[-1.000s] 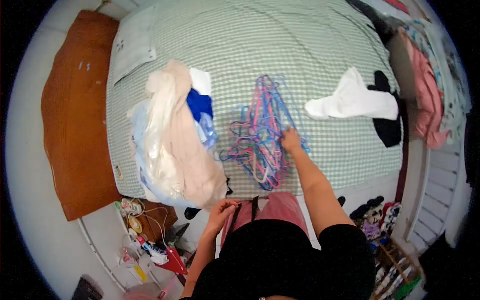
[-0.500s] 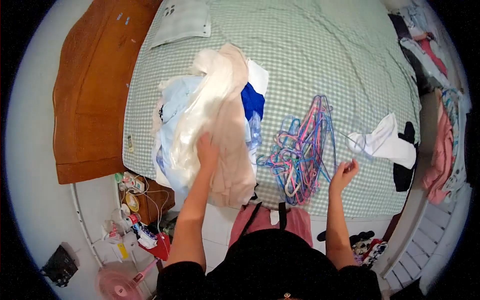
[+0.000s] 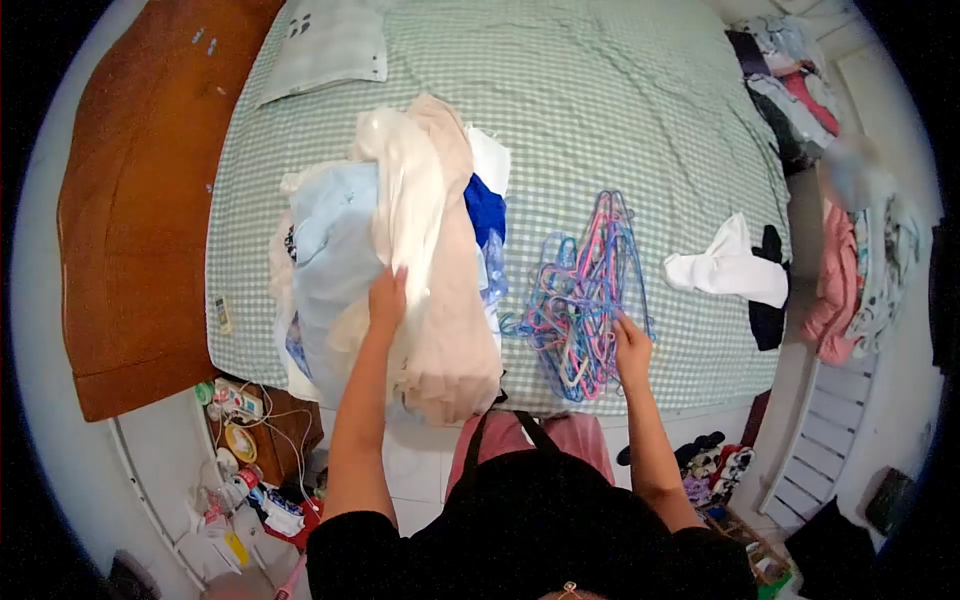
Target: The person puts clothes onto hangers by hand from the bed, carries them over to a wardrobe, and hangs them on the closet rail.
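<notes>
My left hand [image 3: 388,300] is closed on the edge of a shiny cream garment [image 3: 410,190], which lies over a pile of clothes on the bed. Light blue cloth [image 3: 335,225] shows to its left, and a beige sheer garment [image 3: 460,310] spreads out to its right. At the right side of a tangled heap of pink, blue and purple clothes hangers [image 3: 580,310], my right hand [image 3: 632,345] pinches a blue hanger with its fingertips.
The bed [image 3: 570,110] has a green checked sheet. A white garment [image 3: 730,268] lies over a black one [image 3: 768,315] at the right edge. A pillow [image 3: 335,45] is at the far left, and a remote control [image 3: 223,314] lies near the wooden headboard [image 3: 150,200].
My right hand has moved left onto the hangers and closed on one. My left hand has drawn the cream garment together, uncovering more light blue cloth. The view has shifted slightly.
</notes>
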A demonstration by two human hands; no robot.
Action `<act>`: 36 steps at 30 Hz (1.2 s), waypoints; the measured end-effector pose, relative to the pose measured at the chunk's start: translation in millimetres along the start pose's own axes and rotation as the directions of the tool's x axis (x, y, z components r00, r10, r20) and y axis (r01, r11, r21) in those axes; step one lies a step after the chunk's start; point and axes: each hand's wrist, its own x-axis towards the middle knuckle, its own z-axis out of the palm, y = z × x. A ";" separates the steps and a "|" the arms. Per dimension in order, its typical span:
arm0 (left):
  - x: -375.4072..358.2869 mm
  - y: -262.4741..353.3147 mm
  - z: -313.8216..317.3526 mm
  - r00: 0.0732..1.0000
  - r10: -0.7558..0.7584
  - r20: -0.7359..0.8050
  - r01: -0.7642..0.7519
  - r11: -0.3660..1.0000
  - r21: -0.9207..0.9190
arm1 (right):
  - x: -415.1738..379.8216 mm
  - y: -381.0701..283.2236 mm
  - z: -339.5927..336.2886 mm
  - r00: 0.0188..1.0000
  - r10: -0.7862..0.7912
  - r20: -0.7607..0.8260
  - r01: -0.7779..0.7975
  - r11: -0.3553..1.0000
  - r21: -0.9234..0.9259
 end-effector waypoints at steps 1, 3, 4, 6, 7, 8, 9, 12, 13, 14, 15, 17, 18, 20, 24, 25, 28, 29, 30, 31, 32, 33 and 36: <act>-21.3 4.0 -2.5 0.999 0.020 0.037 -0.019 1.000 -0.006 | 1.0 -11.4 0.7 0.993 0.087 0.083 -0.086 0.996 -0.021; -65.0 20.5 -19.7 0.997 -0.030 0.069 0.042 0.984 -0.175 | 3.5 -23.9 3.5 0.973 0.169 0.156 -0.163 0.985 -0.053; -83.9 7.5 -18.9 0.992 -0.089 0.090 0.100 0.986 -0.131 | 2.3 -23.9 5.5 0.971 0.200 0.133 -0.212 0.974 0.083; -120.1 -27.9 -13.7 0.966 -0.230 0.122 0.235 0.972 -0.028 | -3.1 -23.3 9.2 0.968 0.236 0.085 -0.250 0.934 0.257; -136.9 -45.0 -10.9 0.942 -0.308 0.131 0.307 0.951 0.028 | -6.9 -31.0 8.4 0.968 0.244 0.063 -0.251 0.935 0.252; -149.5 -67.4 -8.3 0.901 -0.372 0.225 0.339 0.925 0.169 | -10.8 -42.8 6.1 0.974 0.224 0.048 -0.228 0.932 0.282; -159.4 -89.9 -3.4 0.846 -0.435 0.309 0.343 0.887 0.309 | -14.9 -52.8 -0.6 0.979 0.204 0.028 -0.203 0.930 0.307; -174.8 -117.4 8.3 0.777 -0.392 0.493 0.201 0.896 0.395 | -29.6 -83.0 -24.2 0.986 0.130 -0.101 -0.073 0.897 0.435; -169.8 -98.8 -5.8 0.592 -0.498 0.634 0.249 0.861 0.443 | -34.1 -81.4 -30.0 0.984 0.134 -0.115 -0.072 0.899 0.431; -162.9 -80.7 -16.9 0.371 -0.577 0.727 0.280 0.816 0.505 | -39.8 -79.2 -34.6 0.984 0.164 -0.064 -0.118 0.887 0.447; -157.2 -68.6 -18.9 0.377 -0.573 0.728 0.271 0.819 0.505 | -44.6 -77.2 -37.1 0.982 0.191 -0.009 -0.165 0.871 0.462; -148.2 -49.7 -21.4 0.808 -0.462 0.365 0.380 0.883 0.275 | -52.2 -74.3 -36.3 0.977 0.210 0.032 -0.198 0.845 0.498; -138.2 -44.0 -16.6 0.898 -0.390 0.205 0.344 0.911 0.228 | -56.3 -73.5 -37.8 0.970 0.215 0.110 -0.239 0.788 0.568; -108.5 -36.3 0.7 0.966 -0.256 -0.026 0.258 0.957 0.131 | -59.7 -84.6 -33.0 0.965 0.180 0.189 -0.259 0.750 0.608; -48.6 -31.1 41.3 0.971 -0.188 -0.150 0.195 0.980 0.034 | -71.6 -75.1 -15.4 0.914 0.296 0.279 -0.392 0.825 0.407; -35.9 -35.7 49.7 0.954 -0.299 -0.028 0.299 0.954 -0.028 | -73.4 -76.3 -16.1 0.915 0.290 0.282 -0.388 0.826 0.409; -33.7 -2.6 45.2 0.954 -0.301 0.011 0.299 0.941 -0.161 | -80.8 -72.2 -21.9 0.887 0.317 0.335 -0.446 0.773 0.450; -41.9 20.7 34.5 0.974 -0.206 -0.090 0.182 0.958 -0.222 | -81.5 -72.8 -25.3 0.888 0.312 0.338 -0.444 0.772 0.454; -54.4 39.1 24.5 0.980 -0.115 -0.163 0.083 0.978 -0.192 | -81.0 -74.4 -29.0 0.875 0.347 0.338 -0.478 0.732 0.486; -69.2 55.6 11.5 0.979 -0.114 -0.172 0.081 0.979 -0.188 | -80.2 -74.6 -31.6 0.859 0.382 0.340 -0.510 0.688 0.516; -87.9 70.1 -1.5 0.993 -0.068 -0.101 0.040 0.966 -0.256 | -79.6 -70.7 -31.0 0.851 0.403 0.337 -0.524 0.700 0.485; -108.0 78.5 -5.9 0.999 -0.019 -0.035 0.007 0.946 -0.324 | -78.8 -65.2 -26.4 0.852 0.394 0.346 -0.522 0.701 0.486; -171.4 92.1 4.2 0.990 0.126 0.062 -0.058 0.767 -0.639 | -68.0 -40.3 18.5 0.861 0.173 0.478 -0.439 0.726 0.529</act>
